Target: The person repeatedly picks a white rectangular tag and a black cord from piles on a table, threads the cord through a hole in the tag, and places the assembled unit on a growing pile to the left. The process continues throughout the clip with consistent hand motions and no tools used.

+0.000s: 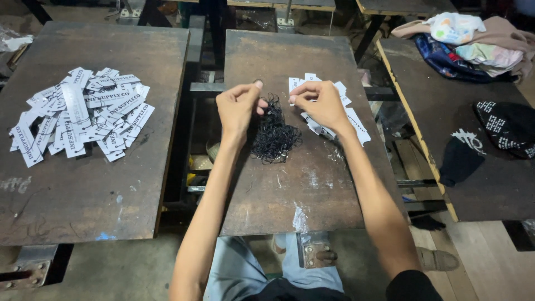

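Both hands pinch black string: left hand (238,106) & right hand (317,103), fingers closed on strands atop the string pile (274,134), mid board (301,184). White tags (351,120) under right hand; big tag heap (83,114) far left

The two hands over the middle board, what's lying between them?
In the head view, a tangle of black string loops lies between the left hand and the right hand, on the worn brown board.
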